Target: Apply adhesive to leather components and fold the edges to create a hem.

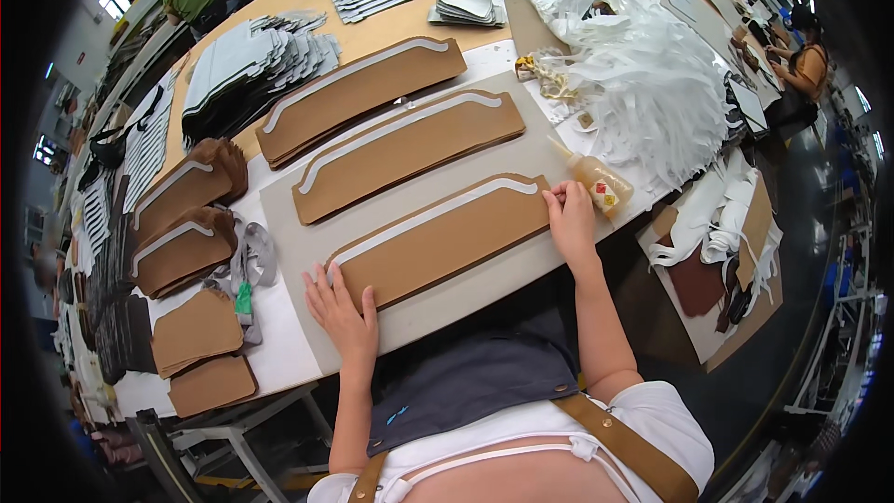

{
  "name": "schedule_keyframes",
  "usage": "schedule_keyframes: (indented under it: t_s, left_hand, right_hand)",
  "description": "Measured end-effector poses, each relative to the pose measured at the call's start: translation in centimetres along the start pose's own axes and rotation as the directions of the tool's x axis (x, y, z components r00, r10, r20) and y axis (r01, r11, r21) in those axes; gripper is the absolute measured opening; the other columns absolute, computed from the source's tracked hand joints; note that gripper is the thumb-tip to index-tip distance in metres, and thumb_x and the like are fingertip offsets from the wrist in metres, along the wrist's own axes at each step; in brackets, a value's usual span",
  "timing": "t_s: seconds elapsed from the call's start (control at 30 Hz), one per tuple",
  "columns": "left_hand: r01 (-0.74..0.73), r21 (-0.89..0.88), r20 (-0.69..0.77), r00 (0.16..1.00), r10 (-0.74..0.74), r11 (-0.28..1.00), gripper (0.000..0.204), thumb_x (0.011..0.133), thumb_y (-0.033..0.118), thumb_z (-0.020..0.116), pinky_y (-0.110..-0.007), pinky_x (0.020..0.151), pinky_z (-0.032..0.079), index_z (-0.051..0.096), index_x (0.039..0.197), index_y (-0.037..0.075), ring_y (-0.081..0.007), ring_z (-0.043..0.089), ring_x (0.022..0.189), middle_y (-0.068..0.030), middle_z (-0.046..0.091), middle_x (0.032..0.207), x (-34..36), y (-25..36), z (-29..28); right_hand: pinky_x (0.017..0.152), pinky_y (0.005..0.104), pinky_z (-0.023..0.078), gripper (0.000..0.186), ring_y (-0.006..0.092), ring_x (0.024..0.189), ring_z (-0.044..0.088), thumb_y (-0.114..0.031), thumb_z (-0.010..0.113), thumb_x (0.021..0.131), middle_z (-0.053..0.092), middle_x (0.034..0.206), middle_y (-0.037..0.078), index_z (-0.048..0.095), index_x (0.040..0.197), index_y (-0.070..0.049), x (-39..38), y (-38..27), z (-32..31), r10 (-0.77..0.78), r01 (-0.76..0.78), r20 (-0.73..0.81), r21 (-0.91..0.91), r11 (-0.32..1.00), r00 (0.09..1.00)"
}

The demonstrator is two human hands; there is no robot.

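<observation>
Brown panel [447, 240] nearest glue bottle [601, 183]: white strip laid along its edge, pressed flat by open left hand [343, 312] and right hand [570, 216] fingertips. Two farther panels appear finished; unstripped stacks remain.

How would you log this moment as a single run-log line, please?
left hand: flat on near brown panel | right hand: pressing white strip at panel's right end | glue bottle: beside right hand

both hands [343, 312] press brown panel [442, 240] — flat
</observation>
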State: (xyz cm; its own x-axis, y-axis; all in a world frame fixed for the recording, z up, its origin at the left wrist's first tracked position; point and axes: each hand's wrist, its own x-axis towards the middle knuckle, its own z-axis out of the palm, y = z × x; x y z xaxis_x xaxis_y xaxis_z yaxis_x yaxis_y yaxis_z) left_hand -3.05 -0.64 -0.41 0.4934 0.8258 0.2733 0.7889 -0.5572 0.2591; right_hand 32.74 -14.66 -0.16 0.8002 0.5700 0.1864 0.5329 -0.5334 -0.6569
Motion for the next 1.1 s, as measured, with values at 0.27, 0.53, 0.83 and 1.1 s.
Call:
schedule_keyframes:
  t_s: [0.27,0.53,0.83,1.1]
  left_hand:
    - [-0.018,-0.033,-0.05,0.999,0.017,0.999,0.063,0.101,0.032,0.058,-0.058,0.122,0.015,0.04,0.153,0.001,-0.0447,0.018,0.152,-0.0239,0.032,0.16,0.0,0.0,0.2]
    - [-0.027,-0.032,-0.06,0.998,0.026,0.999,0.063,0.1,0.03,0.059,-0.059,0.121,0.016,0.041,0.152,0.001,-0.0446,0.019,0.152,-0.0239,0.033,0.159,0.1,0.0,0.2]
    - [0.043,-0.13,-0.033,0.998,-0.048,0.991,0.067,0.097,0.028,0.065,-0.056,0.122,0.013,0.039,0.153,0.002,-0.0428,0.018,0.152,-0.0216,0.033,0.16,0.7,-0.3,-0.7]
    - [-0.029,-0.146,-0.049,0.999,0.022,0.989,0.059,0.092,0.027,0.072,-0.056,0.122,0.011,0.053,0.145,0.011,-0.0414,0.019,0.152,-0.019,0.036,0.159,4.7,-1.4,-1.1]
  right_hand:
    - [0.086,0.0458,0.046,0.017,0.0369,0.096,0.057,-0.013,0.068,0.094,0.058,0.096,0.016,0.058,0.096,0.001,0.1,0.4,0.7,-0.094,0.088,-0.083,-0.079,0.993,0.992]
    - [0.088,0.0456,0.046,0.018,0.0368,0.099,0.057,-0.013,0.068,0.094,0.058,0.094,0.016,0.058,0.097,0.001,0.6,-0.1,-0.3,-0.059,0.059,0.009,-0.086,0.995,0.998]
    - [0.078,0.0389,0.05,0.016,0.0294,0.084,0.064,-0.004,0.067,0.093,0.067,0.09,0.015,0.063,0.106,0.005,0.4,-2.3,-2.1,0.045,-0.07,0.104,0.252,0.965,0.994]
    - [0.089,0.0292,0.047,0.009,0.0172,0.094,0.065,0.002,0.067,0.093,0.071,0.102,0.006,0.07,0.1,-0.003,-0.1,-4.7,-4.5,-0.436,0.485,-0.258,0.167,0.859,0.862]
